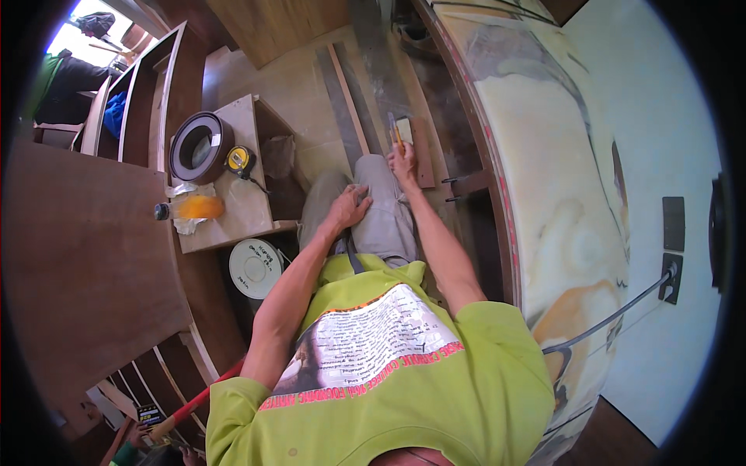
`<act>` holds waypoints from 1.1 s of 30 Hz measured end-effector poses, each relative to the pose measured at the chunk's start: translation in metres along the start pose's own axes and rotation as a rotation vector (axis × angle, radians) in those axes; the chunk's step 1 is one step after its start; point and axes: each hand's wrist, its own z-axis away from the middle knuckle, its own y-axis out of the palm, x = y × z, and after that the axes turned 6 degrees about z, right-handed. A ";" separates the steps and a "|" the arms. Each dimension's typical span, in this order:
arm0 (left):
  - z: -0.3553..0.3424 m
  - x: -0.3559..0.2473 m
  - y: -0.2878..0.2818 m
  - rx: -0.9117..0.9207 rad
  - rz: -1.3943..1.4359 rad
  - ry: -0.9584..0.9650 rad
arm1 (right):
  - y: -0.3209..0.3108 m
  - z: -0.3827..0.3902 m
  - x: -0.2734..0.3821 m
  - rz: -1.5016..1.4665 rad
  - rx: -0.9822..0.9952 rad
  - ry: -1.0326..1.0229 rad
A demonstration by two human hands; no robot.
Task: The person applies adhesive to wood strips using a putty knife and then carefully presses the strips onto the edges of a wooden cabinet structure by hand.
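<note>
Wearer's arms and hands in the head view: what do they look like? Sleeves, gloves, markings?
Left hand and right hand: both bare, no gloves, watch or bracelet visible. Forearms uncovered. Lime-green fabric T-shirt with plain short sleeves; the white, dark and pink printed panel sits on the chest. No cables visible on the arms.

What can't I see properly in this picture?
In the head view:
Lower end of the thin orange stick: hidden by the right hand.
Palm of the left hand: turned down on the grey cloth trousers.
What's under the round white lid: covered by it.
Another person's green-and-dark clothing: cut off by the picture's curved edge.
</note>
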 end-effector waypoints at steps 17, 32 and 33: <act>-0.068 -0.012 -0.027 -0.128 0.265 -0.072 | -0.112 0.166 -0.105 0.772 -0.185 0.331; -0.357 0.113 -0.062 -0.207 0.116 -0.132 | -0.016 -0.126 0.016 0.957 -0.094 -0.268; -0.373 0.114 -0.073 -0.185 0.070 -0.152 | -0.010 -0.138 0.024 1.006 -0.093 -0.263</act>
